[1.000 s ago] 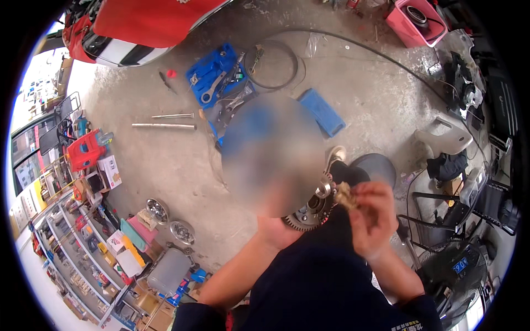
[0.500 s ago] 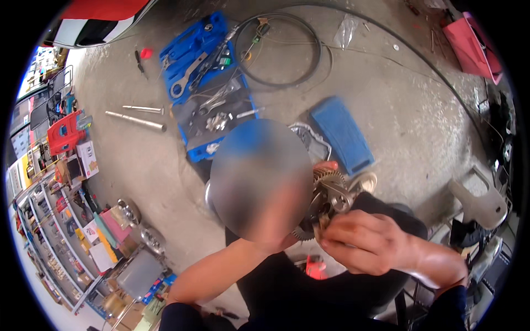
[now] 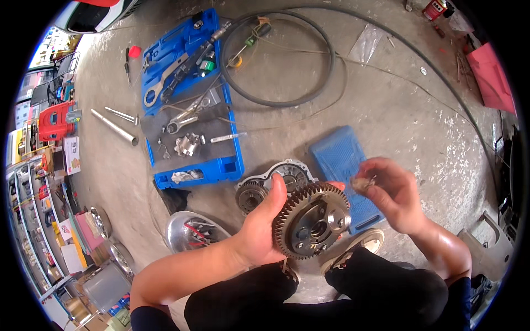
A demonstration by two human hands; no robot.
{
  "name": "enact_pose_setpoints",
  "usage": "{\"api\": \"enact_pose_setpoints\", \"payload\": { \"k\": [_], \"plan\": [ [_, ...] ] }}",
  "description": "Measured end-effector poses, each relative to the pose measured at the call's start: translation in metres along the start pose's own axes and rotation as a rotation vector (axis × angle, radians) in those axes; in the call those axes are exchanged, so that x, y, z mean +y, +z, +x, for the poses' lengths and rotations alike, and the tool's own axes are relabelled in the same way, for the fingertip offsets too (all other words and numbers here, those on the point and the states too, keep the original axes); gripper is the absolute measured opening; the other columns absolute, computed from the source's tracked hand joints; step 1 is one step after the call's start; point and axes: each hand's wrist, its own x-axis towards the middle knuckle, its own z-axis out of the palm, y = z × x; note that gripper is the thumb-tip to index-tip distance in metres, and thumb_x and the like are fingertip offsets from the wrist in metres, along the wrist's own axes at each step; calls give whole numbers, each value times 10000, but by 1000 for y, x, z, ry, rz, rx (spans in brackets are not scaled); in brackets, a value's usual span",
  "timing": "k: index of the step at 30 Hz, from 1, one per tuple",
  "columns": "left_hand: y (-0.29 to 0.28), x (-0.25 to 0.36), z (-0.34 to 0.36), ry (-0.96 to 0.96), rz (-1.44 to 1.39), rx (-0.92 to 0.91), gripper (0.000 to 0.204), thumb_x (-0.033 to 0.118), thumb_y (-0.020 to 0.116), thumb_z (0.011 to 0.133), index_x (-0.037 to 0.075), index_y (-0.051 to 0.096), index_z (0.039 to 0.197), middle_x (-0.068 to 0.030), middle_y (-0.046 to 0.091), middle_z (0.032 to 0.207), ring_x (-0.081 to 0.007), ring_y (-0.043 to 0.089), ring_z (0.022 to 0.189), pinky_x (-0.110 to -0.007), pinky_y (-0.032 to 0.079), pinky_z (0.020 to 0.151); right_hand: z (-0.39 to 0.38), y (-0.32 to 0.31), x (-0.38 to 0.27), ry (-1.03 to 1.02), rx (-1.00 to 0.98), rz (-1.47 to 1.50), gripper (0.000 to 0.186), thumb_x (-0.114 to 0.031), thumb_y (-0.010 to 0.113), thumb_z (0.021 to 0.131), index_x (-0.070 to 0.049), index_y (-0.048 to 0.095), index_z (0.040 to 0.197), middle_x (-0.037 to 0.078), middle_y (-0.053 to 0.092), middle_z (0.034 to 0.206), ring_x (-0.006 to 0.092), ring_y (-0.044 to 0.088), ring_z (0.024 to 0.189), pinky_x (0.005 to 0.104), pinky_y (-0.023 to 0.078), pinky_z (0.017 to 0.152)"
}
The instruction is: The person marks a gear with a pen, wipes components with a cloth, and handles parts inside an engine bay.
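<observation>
grey concrete floor carries an open blue tool case and a metal bowl. the left hand holds a toothed gear above the floor, fingers reaching behind it; near it, the right hand pinches a small brownish wad between its fingers.

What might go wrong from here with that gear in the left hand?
The round dark-grey toothed metal gear is held only by the left hand; a slip might send it against the silver-rimmed metal housing. The small tan lump in the right hand, material unclear, could shed bits into the gear's openings.
</observation>
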Motion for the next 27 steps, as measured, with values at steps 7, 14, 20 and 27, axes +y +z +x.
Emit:
{"api": "enact_pose_setpoints", "payload": {
  "k": [7, 14, 20, 27],
  "plan": [
    [-45, -29, -14, -83, -33, -28, 1046, 795, 274, 839, -45, 245, 1463, -229, 390, 1441, -344, 399, 1339, -520, 334, 1097, -17, 9, 35, -9, -210, 63, 356, 82, 557, 902, 37, 527, 1254, 108, 484, 1246, 174, 523, 1120, 295, 446, 944],
    [-99, -102, -19, -65, -220, -102, 681, 564, 307, 990, 27, 416, 1396, -125, 534, 1332, -223, 531, 1212, -401, 418, 1048, -56, 37, 66, 563, -202, 301, 439, 119, 529, 896, 79, 480, 1331, 121, 603, 1212, 165, 588, 1057, 294, 482, 927],
    [-112, -105, -26, -66, -264, -87, 689, 561, 285, 994, 25, 372, 1419, -137, 502, 1368, -265, 514, 1238, -482, 408, 1060, -56, 44, 68, 600, -147, -87, 365, 109, 569, 881, 99, 559, 1245, 146, 662, 1124, 162, 622, 1009, 274, 518, 884],
    [-120, -81, -48, 72, -332, 30, 774, 621, 299, 962, -3, 379, 1413, -215, 497, 1355, -343, 506, 1244, -513, 419, 1028, -26, 45, 49, 157, -79, -437, 294, 89, 534, 897, 50, 604, 1179, 105, 696, 991, 103, 619, 762, 247, 518, 664]
  ]
}}
